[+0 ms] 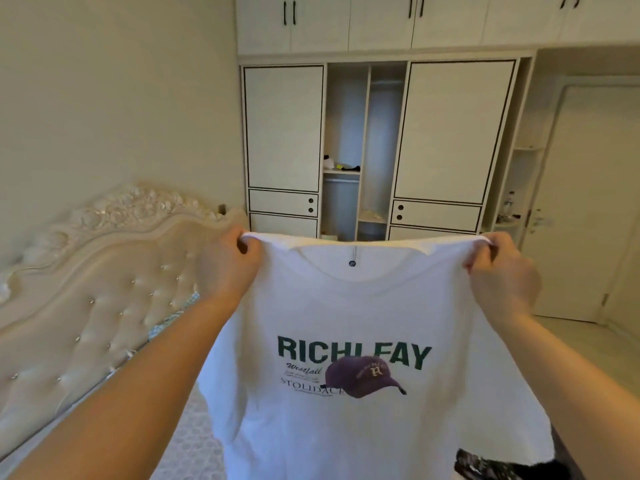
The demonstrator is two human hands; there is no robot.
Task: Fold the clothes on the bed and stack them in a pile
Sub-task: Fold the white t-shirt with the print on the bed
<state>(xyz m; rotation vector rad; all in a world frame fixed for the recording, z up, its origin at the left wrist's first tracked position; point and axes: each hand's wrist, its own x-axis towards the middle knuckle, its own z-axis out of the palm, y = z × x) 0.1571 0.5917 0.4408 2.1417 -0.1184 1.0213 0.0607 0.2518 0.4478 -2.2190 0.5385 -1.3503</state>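
A white T-shirt [353, 306] with green lettering and a purple cap print hangs spread out in front of me, held up in the air. My left hand [227, 268] pinches its left shoulder and my right hand [502, 271] pinches its right shoulder. The shirt's front faces me and its lower part runs out of the frame. It hides most of the bed [194, 441] below. A dark patterned garment [485, 465] shows at the bottom right under the shirt.
A cream tufted headboard [86, 306] stands on the left. Straight ahead is a white wardrobe [450, 133] with an open middle section holding a few small items. A closed door [588, 202] is on the right.
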